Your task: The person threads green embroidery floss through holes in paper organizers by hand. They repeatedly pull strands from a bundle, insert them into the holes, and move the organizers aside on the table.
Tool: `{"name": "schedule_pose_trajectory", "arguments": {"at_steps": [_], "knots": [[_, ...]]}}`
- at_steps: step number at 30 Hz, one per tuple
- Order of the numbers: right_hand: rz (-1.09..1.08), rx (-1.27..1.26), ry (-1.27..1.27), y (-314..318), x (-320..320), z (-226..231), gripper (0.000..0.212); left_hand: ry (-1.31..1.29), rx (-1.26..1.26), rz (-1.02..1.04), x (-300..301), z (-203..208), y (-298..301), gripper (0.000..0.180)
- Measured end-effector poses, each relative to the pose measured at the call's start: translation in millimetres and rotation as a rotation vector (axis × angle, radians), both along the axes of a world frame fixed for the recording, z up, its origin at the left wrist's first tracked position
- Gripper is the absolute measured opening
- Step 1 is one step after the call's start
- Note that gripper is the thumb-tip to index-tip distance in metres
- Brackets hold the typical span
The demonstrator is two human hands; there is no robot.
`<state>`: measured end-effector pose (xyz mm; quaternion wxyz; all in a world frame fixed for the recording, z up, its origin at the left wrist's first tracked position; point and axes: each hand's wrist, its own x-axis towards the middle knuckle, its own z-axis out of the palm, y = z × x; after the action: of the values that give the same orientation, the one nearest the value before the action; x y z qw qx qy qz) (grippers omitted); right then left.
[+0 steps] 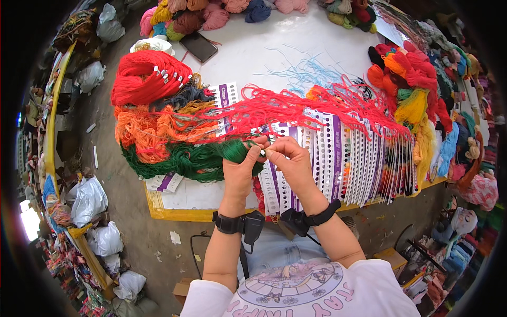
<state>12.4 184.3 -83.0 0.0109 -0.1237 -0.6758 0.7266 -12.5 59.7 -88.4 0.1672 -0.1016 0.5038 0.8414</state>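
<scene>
My left hand (240, 171) is closed around the end of a dark green thread skein (195, 162), whose bulk trails leftward over the table. Close beside it, the fingertips of my right hand (296, 164) pinch together at a tiny white piece (263, 152), perhaps a tag, at the skein's end. Just right of my hands, a long row of white-and-purple punched thread cards (330, 158) overlaps along the table's near edge. Loose red strands (296, 105) lie across their tops. Orange thread (150, 127) and a thick red skein (148, 79) with small white tags are heaped behind the green one.
A white table (253, 45) with a yellow edge carries a dark phone (199, 47) and light blue strands (311, 71). Colourful yarn bundles (409, 74) pile up at the right and far side. White plastic bags (88, 199) stand along the left.
</scene>
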Motion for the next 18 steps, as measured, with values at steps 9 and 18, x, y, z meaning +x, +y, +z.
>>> {"name": "schedule_pose_trajectory", "arguments": {"at_steps": [9, 18], "knots": [[0.001, -0.126, -0.021, 27.0, 20.7, 2.2, 0.007, 0.277, -0.295, 0.084, 30.3, 8.5, 30.9, 0.011], [0.278, -0.050, 0.050, 103.9, 32.0, 15.7, 0.006, 0.311, -0.498, 0.141, 70.8, 24.2, 101.2, 0.013]]}}
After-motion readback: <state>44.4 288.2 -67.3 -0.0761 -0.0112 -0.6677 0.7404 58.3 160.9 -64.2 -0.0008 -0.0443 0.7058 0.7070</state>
